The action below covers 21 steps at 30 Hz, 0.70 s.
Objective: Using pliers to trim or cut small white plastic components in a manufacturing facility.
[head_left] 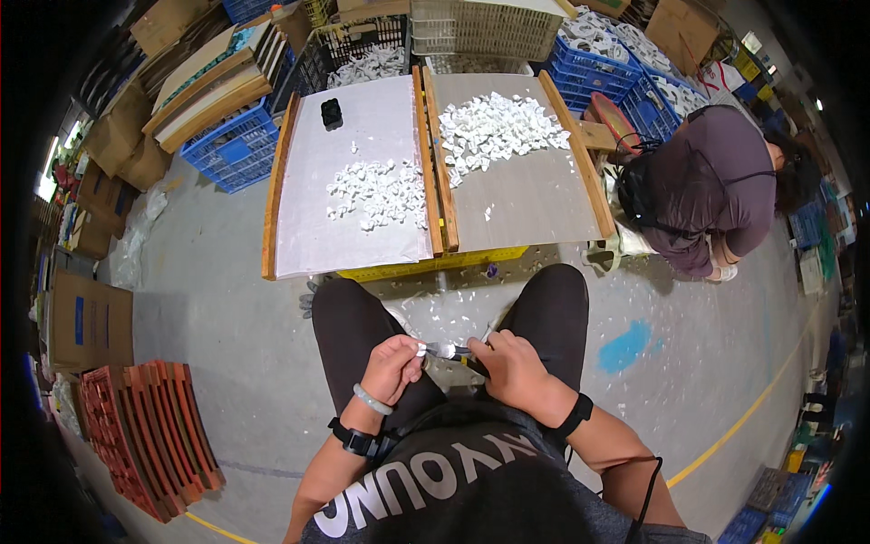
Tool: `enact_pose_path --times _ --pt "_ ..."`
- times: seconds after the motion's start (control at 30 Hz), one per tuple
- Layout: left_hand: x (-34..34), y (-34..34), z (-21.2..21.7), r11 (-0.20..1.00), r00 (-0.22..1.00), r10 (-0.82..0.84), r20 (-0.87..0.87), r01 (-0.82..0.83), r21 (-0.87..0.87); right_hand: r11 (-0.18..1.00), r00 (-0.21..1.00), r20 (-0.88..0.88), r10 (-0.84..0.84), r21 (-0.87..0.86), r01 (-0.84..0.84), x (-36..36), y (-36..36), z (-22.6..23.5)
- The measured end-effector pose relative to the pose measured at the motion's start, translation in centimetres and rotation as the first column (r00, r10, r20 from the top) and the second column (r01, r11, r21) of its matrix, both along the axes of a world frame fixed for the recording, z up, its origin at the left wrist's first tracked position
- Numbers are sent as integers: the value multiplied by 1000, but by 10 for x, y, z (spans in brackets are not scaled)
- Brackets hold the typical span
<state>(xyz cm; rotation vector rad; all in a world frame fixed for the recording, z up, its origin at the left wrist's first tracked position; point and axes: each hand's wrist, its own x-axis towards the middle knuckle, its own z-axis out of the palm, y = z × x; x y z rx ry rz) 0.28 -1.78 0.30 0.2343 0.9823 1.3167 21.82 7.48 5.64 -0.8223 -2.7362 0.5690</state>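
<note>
Over my lap, my left hand (391,367) is closed, with a small white piece (422,350) pinched between thumb and fingertips. My right hand (515,370) wraps round a slim dark-handled tool (460,353). The tool's pale, shiny front end points left and meets the white piece or nearly so; I cannot tell which. Its exact kind is too small to make out. Ahead of my knees, a wood-edged white board (308,213) bears a loose pile of small white pieces (376,193). A greyer board (544,213) beside it carries a larger pile (498,131).
A small black container (332,114) stands on the left board. Blue crates (231,150) and a black crate (362,41) are behind. Another person (716,186) bends down at the right. Red-brown stacked slabs (149,440) and a cardboard box (91,322) stand at the left.
</note>
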Motion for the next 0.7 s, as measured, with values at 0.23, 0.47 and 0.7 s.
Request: enact_pose_path --times 0.23,0.47,0.7 --pt "4 -2 -2 999 1000 19 5 -19 -28 977 994 113 -10 -211 33 -1 3 -10" --pt "-2 1 5 998 995 14 97 -7 -67 906 992 124 -37 -413 86 7 3 0" --pt "-2 1 -4 999 997 14 72 -11 -49 922 995 98 -14 -383 51 4 -4 4"
